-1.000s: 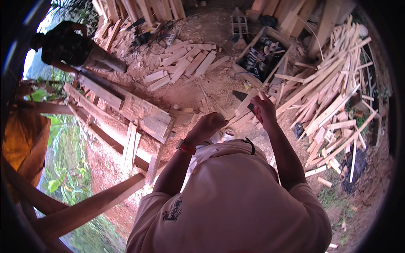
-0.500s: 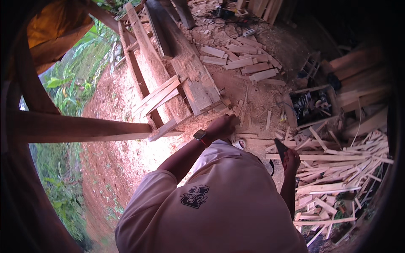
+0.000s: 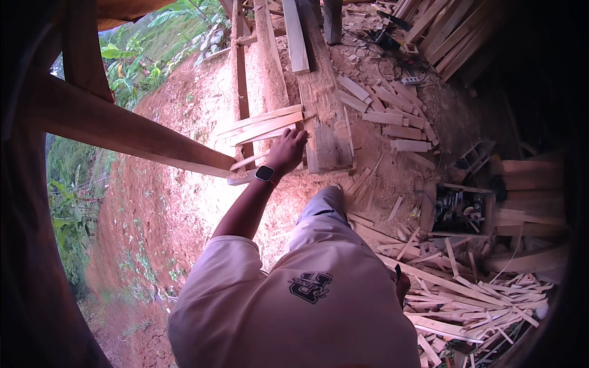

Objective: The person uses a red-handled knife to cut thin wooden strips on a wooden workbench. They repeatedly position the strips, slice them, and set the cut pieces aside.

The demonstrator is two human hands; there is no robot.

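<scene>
My left hand (image 3: 287, 151), with a watch (image 3: 264, 173) on its wrist, reaches forward to the right ends of a few pale wooden strips (image 3: 264, 127). Its fingers are apart and slightly bent, and nothing shows in them. Those strips lie across the long beams of a low timber bench (image 3: 331, 144), beside a thick, sawdust-covered plank. Only a sliver of my right hand (image 3: 402, 287) shows at my right side, past the shirt. A small dark edge (image 3: 398, 270) appears beside it; its fingers, and anything in them, are hidden.
Cut wooden blocks (image 3: 399, 116) lie on the ground right of the bench. A wooden box of tools (image 3: 461, 210) stands farther right. Heaped offcuts (image 3: 472, 300) cover the lower right. A slanting timber post (image 3: 141, 135) crosses on the left. A power tool (image 3: 385, 40) with cords lies at the back.
My left hand has moved left and forward to the strips on the bench. My right hand, which held a dark triangular blade-like piece, has dropped back mostly behind the shirt. The view has shifted.
</scene>
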